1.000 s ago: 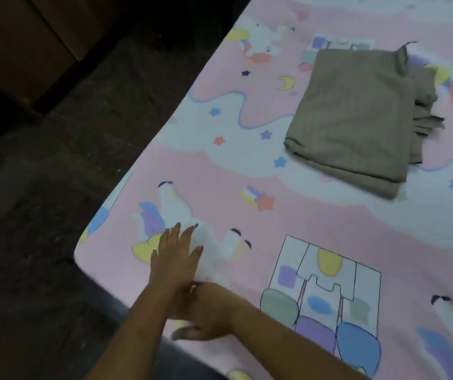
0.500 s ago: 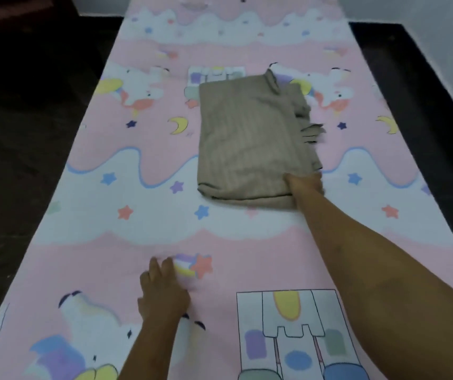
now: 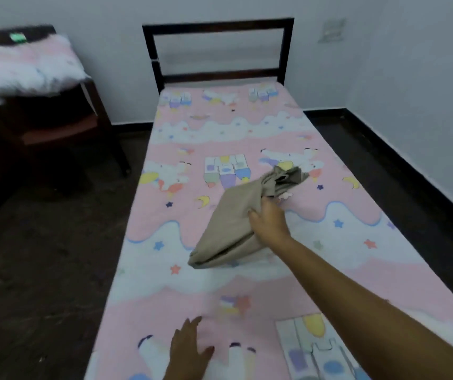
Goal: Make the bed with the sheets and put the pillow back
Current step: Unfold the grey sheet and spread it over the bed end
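Right hand (image 3: 270, 223) grips folded tan sheet (image 3: 228, 229) at its right edge, fingers curled round cloth, thumb on top. Tan sheet mid-bed, tilted, near-left corner lowest, loose ends bunched beyond hand. Left hand (image 3: 189, 349) flat on pink sheet (image 3: 247, 133) near foot, fingers spread, holding nothing. Pink sheet covers mattress; cartoon print of stars, moons, rockets. Pillow (image 3: 22, 67) on chair (image 3: 63, 130) left of bed, apart from headboard (image 3: 217, 50). Green tag (image 3: 18, 37) behind pillow, too blurred to read.
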`<state>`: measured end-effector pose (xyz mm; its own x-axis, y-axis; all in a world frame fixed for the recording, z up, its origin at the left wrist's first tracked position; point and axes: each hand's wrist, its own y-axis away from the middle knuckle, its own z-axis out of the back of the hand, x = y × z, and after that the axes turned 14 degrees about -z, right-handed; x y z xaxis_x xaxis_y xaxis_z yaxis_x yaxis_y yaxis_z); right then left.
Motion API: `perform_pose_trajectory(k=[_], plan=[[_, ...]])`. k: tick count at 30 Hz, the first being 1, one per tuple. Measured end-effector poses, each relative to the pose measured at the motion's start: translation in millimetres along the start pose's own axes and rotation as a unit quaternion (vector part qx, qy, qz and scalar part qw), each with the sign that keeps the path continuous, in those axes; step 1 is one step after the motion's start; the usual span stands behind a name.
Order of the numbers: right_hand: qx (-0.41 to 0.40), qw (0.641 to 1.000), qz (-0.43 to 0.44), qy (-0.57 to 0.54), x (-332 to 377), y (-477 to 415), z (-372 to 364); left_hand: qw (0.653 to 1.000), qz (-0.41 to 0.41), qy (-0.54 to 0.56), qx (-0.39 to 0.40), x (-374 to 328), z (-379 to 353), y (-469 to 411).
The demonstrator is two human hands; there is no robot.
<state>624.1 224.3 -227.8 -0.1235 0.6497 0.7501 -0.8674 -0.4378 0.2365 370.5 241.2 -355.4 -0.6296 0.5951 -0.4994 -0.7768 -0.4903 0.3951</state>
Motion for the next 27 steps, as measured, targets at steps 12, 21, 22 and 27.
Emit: perform_pose_trajectory(k=[12,21,22,27], plan=[[0.142,0.972,-0.15,-0.113,78.5,334.7,-10.1,0.919,-0.063,0.318,-0.225,-4.4,139.0,252.4],[0.168,0.958,-0.101,-0.208,151.6,412.7,55.2,0.912,-0.249,0.177,-0.275,-89.1,222.4,328.2],[0.177,0.955,-0.088,-0.22,154.9,417.5,62.0,0.912,-0.259,0.136,-0.288,-98.7,229.0,336.2],[0.197,0.939,-0.032,-0.279,157.6,458.7,99.3,0.877,-0.283,-0.012,-0.389,-139.2,242.2,378.0]])
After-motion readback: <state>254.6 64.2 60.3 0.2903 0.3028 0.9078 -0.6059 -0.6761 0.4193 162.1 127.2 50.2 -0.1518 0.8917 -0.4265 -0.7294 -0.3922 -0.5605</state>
